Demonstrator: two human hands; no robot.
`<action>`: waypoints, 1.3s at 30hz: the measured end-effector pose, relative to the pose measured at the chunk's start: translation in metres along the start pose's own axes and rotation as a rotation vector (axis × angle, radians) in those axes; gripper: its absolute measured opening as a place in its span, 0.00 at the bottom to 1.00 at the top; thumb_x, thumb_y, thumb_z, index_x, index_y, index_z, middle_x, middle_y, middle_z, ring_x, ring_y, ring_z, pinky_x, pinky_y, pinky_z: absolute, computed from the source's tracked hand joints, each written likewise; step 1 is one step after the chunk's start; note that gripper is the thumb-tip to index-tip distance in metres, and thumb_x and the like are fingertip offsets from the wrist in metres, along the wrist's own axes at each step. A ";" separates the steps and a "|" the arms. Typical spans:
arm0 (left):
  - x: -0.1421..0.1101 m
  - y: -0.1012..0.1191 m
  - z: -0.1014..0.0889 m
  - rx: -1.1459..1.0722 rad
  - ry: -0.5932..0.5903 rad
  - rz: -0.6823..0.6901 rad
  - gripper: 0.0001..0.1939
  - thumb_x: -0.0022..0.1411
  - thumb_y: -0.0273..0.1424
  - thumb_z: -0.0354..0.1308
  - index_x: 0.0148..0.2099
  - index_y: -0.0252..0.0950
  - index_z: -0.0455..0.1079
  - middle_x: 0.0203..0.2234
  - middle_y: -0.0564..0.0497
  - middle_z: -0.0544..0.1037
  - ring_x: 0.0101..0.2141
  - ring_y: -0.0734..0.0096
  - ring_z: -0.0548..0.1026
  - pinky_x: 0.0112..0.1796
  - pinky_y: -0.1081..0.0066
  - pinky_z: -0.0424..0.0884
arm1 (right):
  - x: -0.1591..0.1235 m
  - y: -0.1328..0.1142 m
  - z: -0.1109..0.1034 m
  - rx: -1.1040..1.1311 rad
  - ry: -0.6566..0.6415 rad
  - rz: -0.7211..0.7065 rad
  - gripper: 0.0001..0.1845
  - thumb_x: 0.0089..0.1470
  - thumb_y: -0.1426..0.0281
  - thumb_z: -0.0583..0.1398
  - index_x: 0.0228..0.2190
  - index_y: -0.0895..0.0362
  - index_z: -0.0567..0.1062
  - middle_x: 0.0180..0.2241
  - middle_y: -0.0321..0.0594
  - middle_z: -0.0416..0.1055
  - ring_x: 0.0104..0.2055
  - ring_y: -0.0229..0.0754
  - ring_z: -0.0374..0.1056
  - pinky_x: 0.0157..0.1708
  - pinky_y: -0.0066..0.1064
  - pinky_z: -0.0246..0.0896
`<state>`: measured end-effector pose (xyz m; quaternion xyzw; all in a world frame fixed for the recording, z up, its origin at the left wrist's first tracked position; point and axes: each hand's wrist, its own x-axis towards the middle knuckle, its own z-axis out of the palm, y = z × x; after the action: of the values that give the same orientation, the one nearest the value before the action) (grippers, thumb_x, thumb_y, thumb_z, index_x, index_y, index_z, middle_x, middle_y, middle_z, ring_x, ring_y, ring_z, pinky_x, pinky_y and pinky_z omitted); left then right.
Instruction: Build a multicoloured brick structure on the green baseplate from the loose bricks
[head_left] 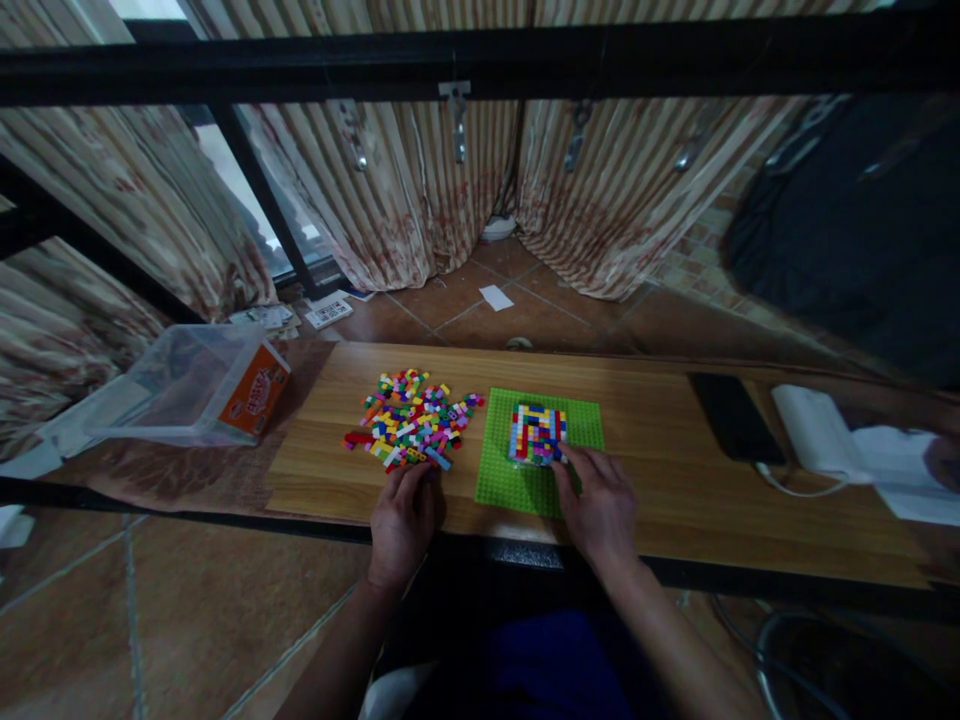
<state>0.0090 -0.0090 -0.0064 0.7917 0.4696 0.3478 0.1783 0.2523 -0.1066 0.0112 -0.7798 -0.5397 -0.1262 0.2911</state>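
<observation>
A bright green baseplate [495, 480] lies on the wooden table, bearing a low, roughly square build of colourful toy bricks [536, 432]. My right hand [602, 505] reaches over the plate's right side. Its thumb and index fingertips close around a dark toy brick at the build's near right corner. To the left of the plate spreads a loose pile of small multicoloured toy bricks [416, 422]. At this pile's near edge is my left hand [403, 520], fingers curled and pressed together; whatever they hold is hidden.
A clear plastic box [191, 385] with an orange label rests on its side at the left. Toward the right lie a black phone [735, 417], a white power bank [816, 430] with a cable, and white paper [911, 480]. A black metal bar [480, 70] crosses above the table.
</observation>
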 end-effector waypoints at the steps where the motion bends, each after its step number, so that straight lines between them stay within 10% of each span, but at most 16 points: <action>1: 0.000 0.000 0.000 0.002 0.000 0.001 0.13 0.67 0.31 0.51 0.50 0.37 0.72 0.42 0.45 0.77 0.42 0.65 0.77 0.45 0.66 0.74 | -0.002 -0.001 -0.001 -0.031 -0.003 -0.007 0.16 0.62 0.63 0.54 0.46 0.55 0.77 0.41 0.46 0.76 0.42 0.47 0.66 0.42 0.38 0.59; 11: -0.001 -0.002 0.003 0.012 0.008 0.006 0.13 0.67 0.31 0.51 0.50 0.37 0.72 0.42 0.44 0.77 0.42 0.65 0.77 0.45 0.66 0.74 | -0.001 -0.011 -0.010 -0.356 -0.172 -0.156 0.18 0.61 0.68 0.54 0.50 0.58 0.74 0.48 0.52 0.73 0.46 0.53 0.65 0.44 0.45 0.55; 21: 0.000 0.003 -0.001 -0.010 0.023 0.040 0.13 0.66 0.28 0.50 0.50 0.38 0.71 0.41 0.45 0.77 0.41 0.65 0.77 0.44 0.66 0.75 | -0.004 0.006 -0.011 -0.280 -0.191 -0.231 0.21 0.59 0.74 0.53 0.53 0.58 0.70 0.46 0.50 0.75 0.44 0.51 0.67 0.43 0.43 0.59; 27: -0.003 0.003 0.001 -0.010 0.034 0.024 0.12 0.67 0.28 0.50 0.49 0.38 0.71 0.41 0.45 0.77 0.41 0.66 0.77 0.42 0.67 0.75 | 0.001 -0.029 -0.019 -0.002 -0.049 -0.162 0.16 0.61 0.71 0.52 0.47 0.58 0.73 0.41 0.48 0.76 0.43 0.49 0.69 0.45 0.41 0.63; 39: -0.005 0.003 0.002 -0.040 0.024 0.021 0.12 0.66 0.27 0.51 0.51 0.38 0.70 0.42 0.46 0.76 0.40 0.68 0.76 0.42 0.70 0.75 | 0.030 -0.108 0.059 0.227 -0.344 -0.099 0.14 0.59 0.76 0.52 0.43 0.59 0.74 0.41 0.47 0.74 0.43 0.47 0.70 0.45 0.37 0.64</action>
<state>0.0108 -0.0151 -0.0084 0.7885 0.4564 0.3686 0.1849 0.1584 -0.0223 0.0139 -0.7246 -0.6298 0.0566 0.2741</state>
